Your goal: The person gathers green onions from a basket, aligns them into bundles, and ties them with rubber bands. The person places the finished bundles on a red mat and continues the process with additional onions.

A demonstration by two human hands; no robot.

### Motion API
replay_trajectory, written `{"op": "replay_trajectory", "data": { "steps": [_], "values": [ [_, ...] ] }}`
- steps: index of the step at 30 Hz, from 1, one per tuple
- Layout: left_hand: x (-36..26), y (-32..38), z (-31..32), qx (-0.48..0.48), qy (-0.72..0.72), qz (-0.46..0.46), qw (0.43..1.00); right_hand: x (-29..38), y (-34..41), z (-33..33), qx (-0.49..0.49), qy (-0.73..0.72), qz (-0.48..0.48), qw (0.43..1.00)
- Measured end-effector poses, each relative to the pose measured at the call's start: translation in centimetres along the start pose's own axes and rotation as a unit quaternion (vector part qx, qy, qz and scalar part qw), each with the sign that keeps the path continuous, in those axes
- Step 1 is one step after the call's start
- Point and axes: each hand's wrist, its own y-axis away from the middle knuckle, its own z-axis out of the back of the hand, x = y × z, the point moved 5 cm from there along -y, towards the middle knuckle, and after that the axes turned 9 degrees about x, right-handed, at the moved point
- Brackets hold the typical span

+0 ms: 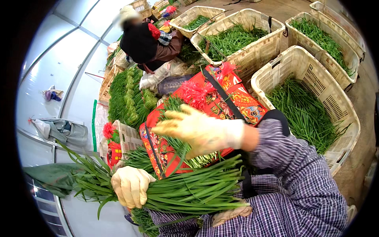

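My left hand (130, 186), in a cream glove, grips a thick bunch of long green garlic chives (192, 189) across my lap. The leaf tips fan out to the left, and the pale cut ends point right. My right hand (198, 127), gloved too and slightly blurred, is spread palm down above a smaller heap of chives (174, 145). Whether it touches them I cannot tell. That heap lies on a red embroidered cloth surface (248, 102) with black straps. Tufts of red plastic string (195, 93) are on the cloth beyond my right hand.
A cream plastic crate (322, 89) of loose chives stands close on my right, with several similar crates (254, 44) behind. Stacked chive bundles (121, 97) lie front left, beside a white panel wall (80, 80). Another person (145, 41) sits farther ahead.
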Motion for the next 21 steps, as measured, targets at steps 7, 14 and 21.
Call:
{"op": "replay_trajectory", "data": {
  "steps": [7, 14, 21],
  "values": [
    [-2.1, 0.8, -0.3, 0.013, -0.03, 0.027, 0.999, -0.5, 5.3, -11.5, 0.187, -0.168, -0.033, 0.967],
    [-0.5, 5.1, 1.1, -0.102, 0.01, -0.043, 0.994, 1.3, 14.6, -11.0, 0.14, -0.334, -0.234, 0.902],
    [-1.8, 4.1, 1.9, -0.152, -0.023, -0.129, 0.98, -2.6, 17.3, -14.2, -0.027, -0.705, -0.28, 0.651]
  ]
}}
